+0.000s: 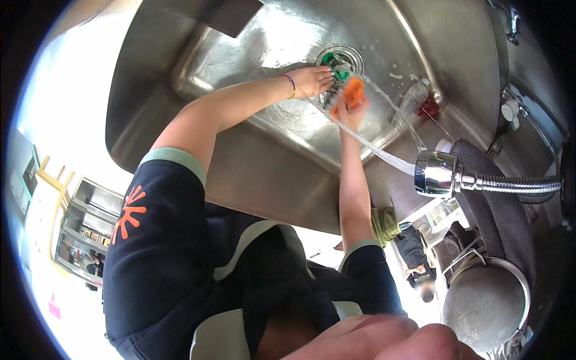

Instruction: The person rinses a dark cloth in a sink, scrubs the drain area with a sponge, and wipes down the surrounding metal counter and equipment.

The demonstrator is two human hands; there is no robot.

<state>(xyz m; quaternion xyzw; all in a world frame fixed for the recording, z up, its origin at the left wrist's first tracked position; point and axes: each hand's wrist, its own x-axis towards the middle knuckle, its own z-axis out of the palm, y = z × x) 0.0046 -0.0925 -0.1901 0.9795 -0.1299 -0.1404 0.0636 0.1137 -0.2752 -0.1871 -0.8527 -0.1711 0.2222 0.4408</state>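
Observation:
My left hand (313, 81), with a beaded bracelet at its wrist, reaches over the sink drain (357, 56). Its fingertips are beside a crumpled green item (342, 74); whether they grip it is unclear. My right hand (353, 110) is closed around a blurred orange item (354, 90), just below the drain in the picture. What the orange item is cannot be told. Water runs from a chrome spray head (435, 174) in separate streams, one crossing in front of my right wrist towards my left hand. Shallow water lies in the stainless steel sink (270, 180).
Clear plastic (411, 101) and a dark red item (428, 107) lie at the sink's right corner. A flexible metal hose (513, 183) feeds the spray head. A round mesh strainer (483, 301) is at lower right. Another person (416, 256) stands in the background.

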